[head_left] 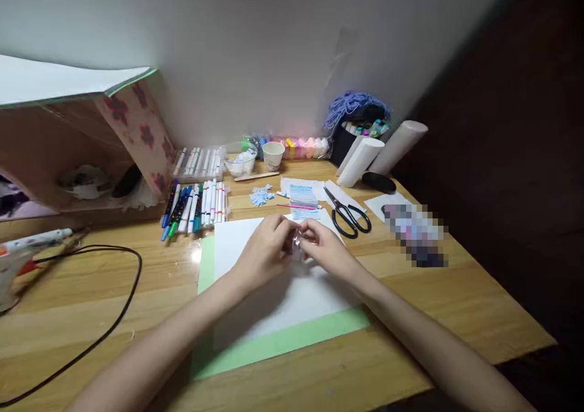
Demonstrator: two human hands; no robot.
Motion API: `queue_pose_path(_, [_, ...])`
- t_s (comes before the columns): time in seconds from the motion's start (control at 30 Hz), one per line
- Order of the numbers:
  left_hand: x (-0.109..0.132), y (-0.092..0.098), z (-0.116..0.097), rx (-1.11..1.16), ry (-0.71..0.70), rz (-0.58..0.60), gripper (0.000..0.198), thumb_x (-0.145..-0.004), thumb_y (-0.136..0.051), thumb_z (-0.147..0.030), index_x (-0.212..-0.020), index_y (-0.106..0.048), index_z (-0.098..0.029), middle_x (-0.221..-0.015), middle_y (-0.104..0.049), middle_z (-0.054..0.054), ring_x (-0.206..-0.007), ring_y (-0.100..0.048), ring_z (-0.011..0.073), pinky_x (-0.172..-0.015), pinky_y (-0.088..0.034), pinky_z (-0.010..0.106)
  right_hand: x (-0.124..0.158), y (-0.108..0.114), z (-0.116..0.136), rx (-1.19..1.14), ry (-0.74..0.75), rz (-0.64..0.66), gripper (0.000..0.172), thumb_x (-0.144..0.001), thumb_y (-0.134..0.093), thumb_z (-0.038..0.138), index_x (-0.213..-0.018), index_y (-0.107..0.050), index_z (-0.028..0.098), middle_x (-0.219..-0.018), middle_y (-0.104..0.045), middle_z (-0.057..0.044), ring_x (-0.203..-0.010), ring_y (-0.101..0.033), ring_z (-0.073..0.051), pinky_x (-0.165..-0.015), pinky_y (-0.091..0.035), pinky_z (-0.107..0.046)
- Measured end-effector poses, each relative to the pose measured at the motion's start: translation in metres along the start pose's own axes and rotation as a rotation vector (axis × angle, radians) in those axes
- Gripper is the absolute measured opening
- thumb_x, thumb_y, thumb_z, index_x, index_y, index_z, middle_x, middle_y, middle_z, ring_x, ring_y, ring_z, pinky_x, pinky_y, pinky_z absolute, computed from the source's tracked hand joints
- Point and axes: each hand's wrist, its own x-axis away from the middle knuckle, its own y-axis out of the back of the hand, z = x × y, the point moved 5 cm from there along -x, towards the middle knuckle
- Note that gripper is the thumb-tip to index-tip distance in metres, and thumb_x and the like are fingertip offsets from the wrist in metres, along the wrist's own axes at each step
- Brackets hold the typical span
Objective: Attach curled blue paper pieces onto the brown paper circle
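Note:
My left hand [269, 244] and my right hand [322, 244] meet over a white sheet of paper [249, 321], their fingers curled together. Between them is a small piece of clear, crinkled plastic [298, 247]; both hands pinch it, and part of it is hidden by the fingers. The white sheet lies on a larger green sheet [283, 342]. Just beyond my hands are a blue-striped piece of paper [303, 196] with a pink stick [296, 206] across it. Black-handled scissors [347, 211] lie to the right, blades slightly parted.
Markers [196, 208] lie at the left back, near blue paper scraps [261, 195], a paper cup [274, 155] and a clear bowl [240, 162]. White rolls [360, 162] stand at the right back. A glue gun [36, 241] and black cable [132, 284] occupy the left.

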Motion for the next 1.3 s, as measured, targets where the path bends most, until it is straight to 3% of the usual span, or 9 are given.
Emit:
queue_pose_path(0.17, [-0.003,0.005,0.011,0.149,0.030,-0.007,0.037,-0.074,-0.055,-0.008,-0.109,-0.051,-0.017,-0.096,-0.052,0.006,-0.082,-0.051,0.0161,-0.068,-0.043,0.027,-0.002,0.009,0.006,-0.102,0.054,-0.034,0.019,-0.077,-0.060,0.030,-0.081,-0.043,0.022,-0.070,-0.055,0.004,-0.058,-0.055,-0.011,-0.050,-0.047,-0.023])
queue_pose_path(0.37, [-0.006,0.006,0.028,0.425,0.123,0.005,0.049,-0.070,-0.066,-0.014,-0.114,-0.045,-0.018,-0.104,-0.058,0.006,-0.093,-0.057,0.0182,-0.079,-0.045,0.031,0.009,0.021,0.035,0.360,0.505,-0.092,0.002,-0.082,-0.062,0.023,-0.083,-0.060,0.021,-0.079,-0.058,-0.001,-0.078,-0.055,-0.015,-0.068,-0.045,-0.028])
queue_pose_path(0.5, [-0.005,0.000,0.030,0.645,0.184,0.139,0.064,-0.064,-0.075,-0.016,-0.119,-0.042,-0.017,-0.101,-0.059,0.006,-0.094,-0.059,0.0183,-0.085,-0.045,0.034,0.018,0.022,0.048,0.649,0.869,-0.075,0.013,-0.081,-0.065,0.022,-0.093,-0.070,0.025,-0.081,-0.056,-0.004,-0.080,-0.050,-0.017,-0.073,-0.042,-0.032])
queue_pose_path(0.6, [-0.004,-0.005,0.028,0.781,0.224,0.218,0.068,-0.061,-0.078,-0.017,-0.119,-0.043,-0.016,-0.099,-0.059,0.007,-0.092,-0.059,0.0173,-0.085,-0.046,0.035,0.020,0.020,0.048,0.738,0.994,-0.059,0.015,-0.081,-0.066,0.026,-0.095,-0.071,0.025,-0.079,-0.054,-0.004,-0.077,-0.048,-0.017,-0.070,-0.040,-0.032])
queue_pose_path(0.87, [-0.002,-0.009,0.022,0.929,0.292,0.332,0.061,-0.061,-0.078,-0.015,-0.114,-0.046,-0.016,-0.089,-0.061,0.004,-0.082,-0.059,0.0145,-0.074,-0.048,0.030,0.019,0.014,0.045,0.696,0.953,0.028,0.013,-0.082,-0.064,0.026,-0.093,-0.072,0.025,-0.080,-0.051,-0.003,-0.079,-0.047,-0.017,-0.071,-0.038,-0.032])
queue_pose_path(1.0, [-0.002,-0.008,0.022,0.861,0.264,0.345,0.057,-0.065,-0.077,-0.023,-0.113,-0.048,-0.017,-0.091,-0.062,0.005,-0.080,-0.058,0.0146,-0.072,-0.046,0.029,0.019,0.015,0.046,0.645,0.885,0.057,0.009,-0.080,-0.066,0.025,-0.087,-0.072,0.023,-0.081,-0.051,-0.003,-0.080,-0.047,-0.018,-0.072,-0.039,-0.033])
queue_pose_path(1.13, [-0.001,-0.007,0.022,0.692,0.220,0.371,0.051,-0.068,-0.074,-0.033,-0.111,-0.052,-0.016,-0.106,-0.059,0.009,-0.092,-0.056,0.0182,-0.081,-0.044,0.032,0.015,0.024,0.046,0.522,0.766,-0.055,0.015,-0.080,-0.065,0.019,-0.093,-0.071,0.025,-0.079,-0.049,-0.002,-0.079,-0.046,-0.018,-0.074,-0.039,-0.034])
queue_pose_path(1.2, [-0.001,-0.006,0.022,0.603,0.215,0.391,0.041,-0.075,-0.067,-0.037,-0.107,-0.055,-0.015,-0.102,-0.060,0.007,-0.089,-0.055,0.0174,-0.079,-0.043,0.033,0.012,0.028,0.044,0.439,0.696,-0.067,0.020,-0.080,-0.066,0.019,-0.097,-0.070,0.027,-0.080,-0.047,-0.001,-0.080,-0.046,-0.018,-0.075,-0.039,-0.034])
queue_pose_path(1.3, [-0.001,-0.007,0.021,0.553,0.204,0.436,0.028,-0.082,-0.057,-0.036,-0.100,-0.058,-0.015,-0.088,-0.058,0.002,-0.075,-0.049,0.0126,-0.070,-0.041,0.028,0.008,0.026,0.039,0.372,0.623,0.034,0.025,-0.078,-0.068,0.020,-0.102,-0.070,0.030,-0.084,-0.046,-0.001,-0.084,-0.047,-0.017,-0.080,-0.039,-0.035])
